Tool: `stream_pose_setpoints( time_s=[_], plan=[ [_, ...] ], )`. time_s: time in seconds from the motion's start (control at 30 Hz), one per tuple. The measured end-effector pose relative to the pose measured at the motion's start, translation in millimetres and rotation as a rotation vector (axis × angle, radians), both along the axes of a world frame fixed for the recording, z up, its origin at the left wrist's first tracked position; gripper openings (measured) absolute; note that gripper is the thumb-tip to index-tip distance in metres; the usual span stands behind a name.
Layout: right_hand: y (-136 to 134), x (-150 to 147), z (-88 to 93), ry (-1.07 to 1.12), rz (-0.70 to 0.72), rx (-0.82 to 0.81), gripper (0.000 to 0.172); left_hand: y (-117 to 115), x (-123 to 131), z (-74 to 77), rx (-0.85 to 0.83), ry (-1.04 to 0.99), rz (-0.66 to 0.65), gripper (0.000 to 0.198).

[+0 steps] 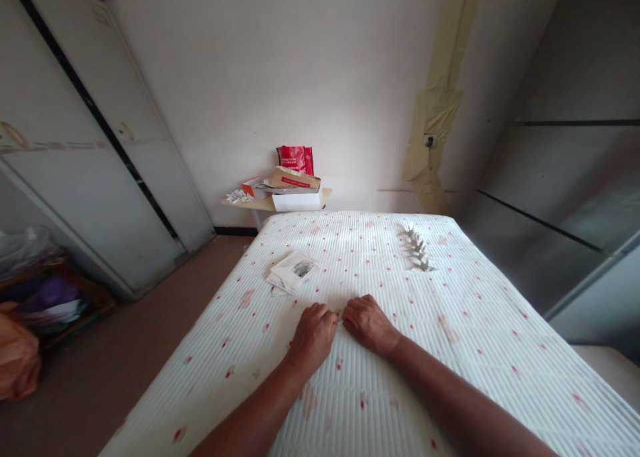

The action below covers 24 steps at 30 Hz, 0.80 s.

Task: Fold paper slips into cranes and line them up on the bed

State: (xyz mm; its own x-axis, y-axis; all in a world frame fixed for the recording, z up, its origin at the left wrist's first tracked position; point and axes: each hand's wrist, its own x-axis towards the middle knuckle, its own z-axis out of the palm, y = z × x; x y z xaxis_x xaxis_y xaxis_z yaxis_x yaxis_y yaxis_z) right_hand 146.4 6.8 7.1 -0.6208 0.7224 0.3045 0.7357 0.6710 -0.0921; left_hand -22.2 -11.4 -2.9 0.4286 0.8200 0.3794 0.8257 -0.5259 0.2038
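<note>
Here, the left hand (314, 330) and right hand (369, 323) sit close together over one bed (350, 430), fingers (326, 313) curled inward; whether they pinch anything, I can't tell. One pile of printed papers (295, 270) lies beyond, far left; one row of folded shapes (418, 249), too overlapped to count, far right.

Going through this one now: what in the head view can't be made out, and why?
Anything between the left hand and right hand: head view, the curled hands themselves hide it.
Wording on the paper sheets: head view, too small and blurred.
Inside of the white box: head view, covered by the brown package.
Full outline of the orange bundle: head view, cut off by the left edge.
</note>
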Motion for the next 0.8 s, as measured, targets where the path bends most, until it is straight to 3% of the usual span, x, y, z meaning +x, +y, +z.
stream_pose_setpoints(
  time_s=[0.27, 0.8],
  plan=[
    [2, 4, 2.6, 0.004, 0.004, -0.043, 0.016, 1, 1, 1.5, 0.039, 0.104, -0.031, 0.023],
    [1, 20, 8.5, -0.027, -0.023, -0.106, 0.015, 2, -1, 2.5, 0.040, 0.061, -0.097, 0.023]
  ],
)
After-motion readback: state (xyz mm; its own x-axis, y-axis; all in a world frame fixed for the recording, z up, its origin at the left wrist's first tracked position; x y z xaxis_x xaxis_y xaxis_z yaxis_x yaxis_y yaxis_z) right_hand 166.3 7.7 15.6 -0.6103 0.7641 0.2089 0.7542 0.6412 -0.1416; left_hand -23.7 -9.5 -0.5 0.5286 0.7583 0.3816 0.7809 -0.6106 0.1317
